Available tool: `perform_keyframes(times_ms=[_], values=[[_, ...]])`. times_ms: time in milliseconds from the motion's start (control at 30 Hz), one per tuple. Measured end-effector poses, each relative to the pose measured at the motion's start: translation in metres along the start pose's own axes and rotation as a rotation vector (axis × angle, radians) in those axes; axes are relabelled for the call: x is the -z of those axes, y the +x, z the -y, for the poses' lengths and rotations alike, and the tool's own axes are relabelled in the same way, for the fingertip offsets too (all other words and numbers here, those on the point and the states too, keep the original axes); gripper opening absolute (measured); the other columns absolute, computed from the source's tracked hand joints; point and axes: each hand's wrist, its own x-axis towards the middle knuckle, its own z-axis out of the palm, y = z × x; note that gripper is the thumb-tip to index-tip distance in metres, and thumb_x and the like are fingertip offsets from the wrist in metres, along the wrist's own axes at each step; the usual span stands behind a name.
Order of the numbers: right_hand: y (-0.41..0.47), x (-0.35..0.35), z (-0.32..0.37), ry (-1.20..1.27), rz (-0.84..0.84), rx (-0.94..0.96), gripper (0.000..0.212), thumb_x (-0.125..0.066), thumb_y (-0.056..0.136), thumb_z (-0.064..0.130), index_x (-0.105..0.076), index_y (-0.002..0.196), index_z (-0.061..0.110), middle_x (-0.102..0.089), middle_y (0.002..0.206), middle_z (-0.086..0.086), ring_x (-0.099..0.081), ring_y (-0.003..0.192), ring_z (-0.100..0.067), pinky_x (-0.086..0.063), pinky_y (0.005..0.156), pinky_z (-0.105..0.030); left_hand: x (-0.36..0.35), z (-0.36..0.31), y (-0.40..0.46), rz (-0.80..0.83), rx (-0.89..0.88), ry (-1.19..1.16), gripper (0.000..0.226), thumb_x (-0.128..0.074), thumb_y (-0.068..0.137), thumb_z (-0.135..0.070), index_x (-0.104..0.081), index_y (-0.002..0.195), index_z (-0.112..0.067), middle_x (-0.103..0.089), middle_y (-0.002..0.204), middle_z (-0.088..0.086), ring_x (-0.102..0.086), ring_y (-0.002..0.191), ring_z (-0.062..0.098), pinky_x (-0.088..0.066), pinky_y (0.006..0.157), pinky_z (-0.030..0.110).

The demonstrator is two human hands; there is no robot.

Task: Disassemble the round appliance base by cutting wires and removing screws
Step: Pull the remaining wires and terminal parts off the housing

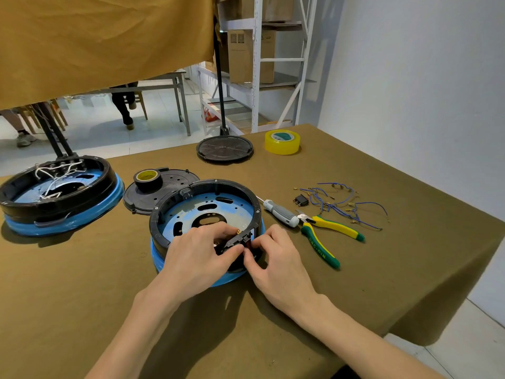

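Black rim under both hands.

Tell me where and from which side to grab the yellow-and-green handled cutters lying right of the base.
Take the yellow-and-green handled cutters by both handles, coming from above and from the near right. The handles splay open toward the table's near edge with bare cloth around them, while the jaws sit close against the grey screwdriver's handle, so probably avoid that end.

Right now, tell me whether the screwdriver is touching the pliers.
Touching. In the head view, the screwdriver's grey handle end butts against the jaw end of the yellow-green pliers, with no cloth visible between them.
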Motion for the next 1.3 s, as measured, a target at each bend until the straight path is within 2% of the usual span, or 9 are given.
perform_keyframes(times_ms=[200, 267, 433, 533, 700, 900, 1033, 1200, 1300], values=[[0.006, 0.011, 0.006, -0.188, 0.140, 0.150, 0.017, -0.050, 0.106, 0.030, -0.061, 0.104, 0.017, -0.053, 0.095, 0.007, -0.047, 0.074, -0.004, -0.037, 0.062, -0.013, -0.002, 0.002, 0.001, 0.015, -0.018, 0.054, 0.053, -0.042, 0.085, -0.070, -0.065, 0.124, -0.043, -0.070, 0.104, -0.027, -0.062, 0.093, -0.003, -0.050, 0.071, 0.021], [0.006, 0.012, 0.005, -0.229, 0.168, 0.192, 0.019, -0.047, 0.107, 0.030, -0.060, 0.106, 0.016, -0.060, 0.096, 0.002, -0.050, 0.075, -0.007, -0.042, 0.064, -0.018, -0.003, 0.002, 0.001, 0.010, -0.018, 0.067, 0.052, -0.042, 0.085, -0.070, -0.064, 0.124, -0.043, -0.071, 0.104, -0.026, -0.063, 0.093, -0.003, -0.045, 0.067, 0.017], [0.009, 0.009, 0.000, -0.197, 0.153, 0.224, 0.013, -0.055, 0.103, 0.022, -0.060, 0.096, 0.012, -0.057, 0.084, 0.000, -0.042, 0.065, -0.005, -0.028, 0.056, -0.009, -0.005, 0.002, 0.000, -0.010, -0.029, 0.087, 0.045, -0.050, 0.090, -0.065, -0.064, 0.126, -0.042, -0.071, 0.105, -0.025, -0.065, 0.094, -0.001, -0.036, 0.063, 0.012], [0.012, 0.006, -0.005, -0.188, 0.122, 0.245, 0.015, -0.055, 0.102, 0.024, -0.058, 0.093, 0.013, -0.055, 0.081, 0.001, -0.040, 0.063, -0.004, -0.030, 0.055, -0.014, -0.004, 0.002, 0.000, -0.005, -0.033, 0.095, 0.044, -0.050, 0.091, -0.064, -0.062, 0.127, -0.042, -0.071, 0.106, -0.025, -0.060, 0.091, -0.003, -0.031, 0.062, 0.011], [0.014, 0.003, -0.010, -0.152, 0.096, 0.265, 0.018, -0.052, 0.101, 0.025, -0.058, 0.090, 0.011, -0.055, 0.080, 0.000, -0.040, 0.063, -0.005, -0.034, 0.057, -0.018, -0.004, 0.002, -0.001, 0.009, -0.041, 0.096, 0.042, -0.053, 0.093, -0.061, -0.062, 0.129, -0.041, -0.070, 0.108, -0.024, -0.064, 0.096, 0.000, -0.035, 0.064, 0.013], [0.015, 0.003, -0.010, -0.147, 0.059, 0.281, 0.016, -0.058, 0.099, 0.019, -0.058, 0.088, 0.007, -0.055, 0.078, -0.004, -0.039, 0.062, -0.008, -0.032, 0.056, -0.020, -0.004, 0.003, -0.001, -0.001, -0.028, 0.051, 0.042, -0.052, 0.087, -0.063, -0.062, 0.123, -0.045, -0.067, 0.103, -0.031, -0.064, 0.098, 0.002, -0.046, 0.072, 0.027], [0.012, 0.003, -0.011, -0.120, 0.109, 0.241, 0.013, -0.059, 0.101, 0.022, -0.056, 0.092, 0.012, -0.046, 0.082, 0.007, -0.037, 0.064, -0.005, -0.027, 0.055, -0.013, -0.005, 0.004, 0.000, -0.037, -0.028, 0.025, 0.036, -0.059, 0.086, -0.059, -0.067, 0.119, -0.044, -0.058, 0.092, -0.038, -0.062, 0.095, -0.005, -0.046, 0.073, 0.023], [0.006, 0.005, -0.014, -0.010, 0.161, 0.112, 0.022, -0.050, 0.102, 0.042, -0.060, 0.101, 0.022, -0.056, 0.088, 0.012, -0.053, 0.073, -0.006, -0.045, 0.063, -0.020, -0.003, 0.004, 0.000, -0.050, -0.055, -0.004, 0.036, -0.061, 0.087, -0.058, -0.071, 0.117, -0.041, -0.060, 0.093, -0.035, -0.061, 0.095, -0.007, -0.047, 0.074, 0.017], [0.008, 0.007, -0.012, -0.053, 0.186, 0.082, 0.021, -0.054, 0.101, 0.045, -0.062, 0.104, 0.026, -0.051, 0.078, 0.021, -0.053, 0.071, 0.004, -0.040, 0.060, -0.012, -0.003, 0.006, 0.000, -0.045, -0.063, -0.010, 0.032, -0.065, 0.090, -0.056, -0.070, 0.118, -0.042, -0.059, 0.092, -0.037, -0.058, 0.092, -0.012, -0.043, 0.073, 0.012]])
